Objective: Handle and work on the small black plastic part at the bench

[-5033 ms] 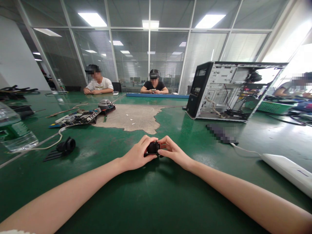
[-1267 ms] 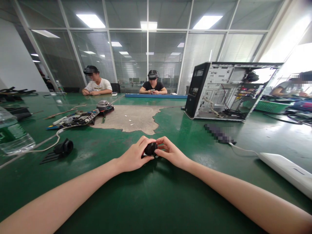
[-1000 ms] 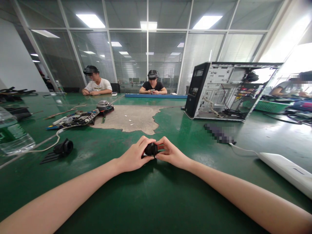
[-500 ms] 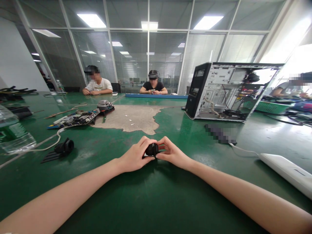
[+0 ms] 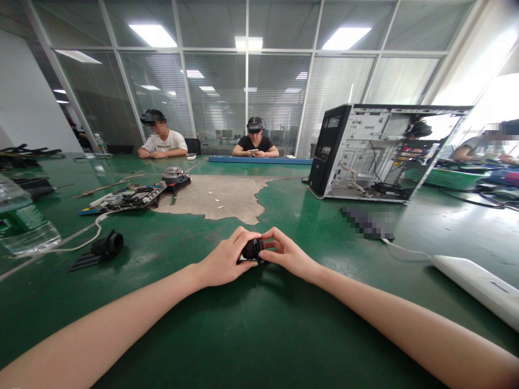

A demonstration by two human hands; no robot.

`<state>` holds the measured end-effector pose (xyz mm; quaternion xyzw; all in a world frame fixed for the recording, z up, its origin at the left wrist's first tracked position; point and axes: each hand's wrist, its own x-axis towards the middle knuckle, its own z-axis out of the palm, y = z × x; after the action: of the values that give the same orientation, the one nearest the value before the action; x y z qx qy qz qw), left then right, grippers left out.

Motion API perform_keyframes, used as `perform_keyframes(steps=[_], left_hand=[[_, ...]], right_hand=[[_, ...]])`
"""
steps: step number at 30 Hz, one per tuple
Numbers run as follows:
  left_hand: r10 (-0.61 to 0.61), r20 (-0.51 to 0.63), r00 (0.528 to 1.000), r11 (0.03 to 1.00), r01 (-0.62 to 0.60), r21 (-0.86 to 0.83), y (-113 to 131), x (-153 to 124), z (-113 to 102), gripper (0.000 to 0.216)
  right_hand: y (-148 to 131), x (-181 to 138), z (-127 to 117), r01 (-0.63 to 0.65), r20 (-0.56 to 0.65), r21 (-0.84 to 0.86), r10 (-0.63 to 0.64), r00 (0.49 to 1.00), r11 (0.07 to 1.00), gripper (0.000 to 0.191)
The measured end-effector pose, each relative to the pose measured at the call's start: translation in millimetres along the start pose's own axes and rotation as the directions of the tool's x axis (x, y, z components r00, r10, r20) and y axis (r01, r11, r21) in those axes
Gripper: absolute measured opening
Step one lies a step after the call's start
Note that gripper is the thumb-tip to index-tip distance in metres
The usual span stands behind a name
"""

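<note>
One black part sits at near centre of the green table. We grip its left side with the left hand and pinch its right-pointing end with the right hand. We judge this an adjusting step; the next move calls for a steady left grip. The long axis seems to run left to right, though our hands hide much. Far right stands a computer case.
</note>
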<state>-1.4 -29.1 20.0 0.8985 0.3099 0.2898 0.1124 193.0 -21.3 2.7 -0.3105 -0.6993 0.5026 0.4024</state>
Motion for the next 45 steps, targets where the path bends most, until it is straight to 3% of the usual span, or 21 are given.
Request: perform_keyframes(steps=[3, 11, 20, 25, 29, 36, 41, 45], left_hand=[[0.008, -0.002, 1.000, 1.000, -0.008, 0.004, -0.8, 0.2, 0.2, 0.046], [-0.011, 0.002, 1.000, 1.000, 0.011, -0.002, -1.1, -0.6, 0.7, 0.048], [0.000, -0.004, 1.000, 1.000, 0.000, 0.003, -1.7, -0.3, 1.1, 0.047], [-0.011, 0.011, 1.000, 1.000, 0.011, 0.005, -0.9, -0.7, 0.6, 0.048], [-0.012, 0.007, 1.000, 1.000, 0.012, -0.003, -0.2, -0.1, 0.2, 0.048], [0.007, 0.000, 1.000, 1.000, -0.007, 0.002, -2.7, -0.2, 1.2, 0.048], [-0.010, 0.013, 1.000, 1.000, 0.010, 0.002, -2.1, -0.3, 0.5, 0.049], [-0.015, 0.013, 1.000, 1.000, 0.015, -0.001, -0.7, -0.2, -0.2, 0.049]], right_hand=[[0.5, -2.2, 0.8, 0.039, 0.029, 0.020, -0.040, 0.999, 0.999, 0.032], [1.2, 1.1, 2.5, 0.036, -0.052, -0.035, -0.038, 0.998, 0.999, 0.025], [2.1, -2.5, -0.2, 0.048, 0.041, 0.014, -0.049, 0.998, 0.999, 0.032], [1.3, -0.9, 2.9, 0.051, -0.038, -0.032, -0.053, 0.998, 0.998, 0.019], [2.2, 0.9, 2.8, 0.005, -0.060, -0.051, -0.008, 0.998, 0.999, 0.023], [1.8, -2.1, 0.5, 0.041, 0.051, 0.037, -0.043, 0.998, 0.998, 0.033], [2.3, -1.5, 2.3, 0.042, -0.025, 0.004, -0.042, 0.999, 0.999, 0.020], [3.9, -0.1, 2.2, 0.004, -0.061, -0.044, -0.007, 0.998, 0.999, 0.024]])
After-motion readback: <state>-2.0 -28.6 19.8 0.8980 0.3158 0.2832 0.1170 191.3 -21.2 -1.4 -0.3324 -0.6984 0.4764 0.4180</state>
